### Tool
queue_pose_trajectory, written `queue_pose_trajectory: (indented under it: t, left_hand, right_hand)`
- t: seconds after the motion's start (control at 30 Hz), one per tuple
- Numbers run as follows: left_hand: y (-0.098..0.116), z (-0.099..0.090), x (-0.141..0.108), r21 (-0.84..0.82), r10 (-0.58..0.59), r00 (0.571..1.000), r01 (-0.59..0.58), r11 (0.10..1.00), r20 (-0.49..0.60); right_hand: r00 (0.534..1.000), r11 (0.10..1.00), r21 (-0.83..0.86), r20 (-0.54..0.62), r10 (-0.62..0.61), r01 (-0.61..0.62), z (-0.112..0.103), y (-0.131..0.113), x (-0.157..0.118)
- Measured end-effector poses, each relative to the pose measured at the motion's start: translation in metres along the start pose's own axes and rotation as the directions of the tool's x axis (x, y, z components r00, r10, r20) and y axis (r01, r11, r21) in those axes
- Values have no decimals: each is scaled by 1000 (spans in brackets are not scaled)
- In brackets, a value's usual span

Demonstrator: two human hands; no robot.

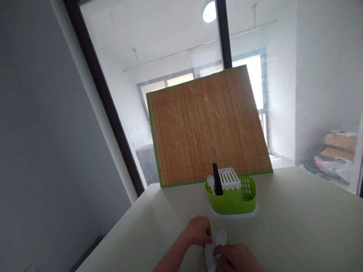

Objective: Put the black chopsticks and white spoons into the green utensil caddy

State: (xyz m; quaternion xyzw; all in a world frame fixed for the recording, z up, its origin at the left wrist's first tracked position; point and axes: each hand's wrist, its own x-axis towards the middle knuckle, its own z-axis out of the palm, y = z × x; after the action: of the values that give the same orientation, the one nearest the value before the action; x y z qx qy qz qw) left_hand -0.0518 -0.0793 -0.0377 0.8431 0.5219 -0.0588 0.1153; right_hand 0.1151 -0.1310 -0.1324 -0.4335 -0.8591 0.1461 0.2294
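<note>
My left hand (199, 229) is closed, its fingertips pinching the upper end of a long white plastic piece (210, 255). That piece looks like a spoon, but its lower end is cut off by the frame's edge. A white spoon (221, 237) sits just right of it, bowl pointing away from me. Over the spoon's lower part lies my right hand (238, 257), fingers curled around its handle and against the white piece. Beyond both hands stands a green cutlery holder (229, 203) with a white base, holding black chopsticks (217, 180) and another white spoon (210, 181).
A white slotted rack (228, 178) sits across the holder's top. Behind it, a bamboo mat with green edging (207, 124) leans against the glass on the pale table (297, 226). Cardboard boxes (340, 141) lie beyond the glass at right.
</note>
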Motion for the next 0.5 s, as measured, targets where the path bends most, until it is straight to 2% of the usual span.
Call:
queue_pose_trajectory:
  t: [0.17,0.33,0.43,0.5]
  left_hand:
    - [1,0,1,18,-43,999,43,999,-30]
    - [-5,-7,2,67,-126,985,135,989,-114]
    - [-14,-20,-4,93,-187,961,208,974,-202]
    - [-21,-35,-10,98,-220,932,257,961,-288]
  right_hand:
    - [998,997,-71,54,26,-22,0,-6,4]
    - [997,994,-95,52,50,-45,-2,-6,4]
    - [998,995,-83,35,58,-55,-7,-2,0]
    - [998,996,-67,25,60,-58,-9,1,-3]
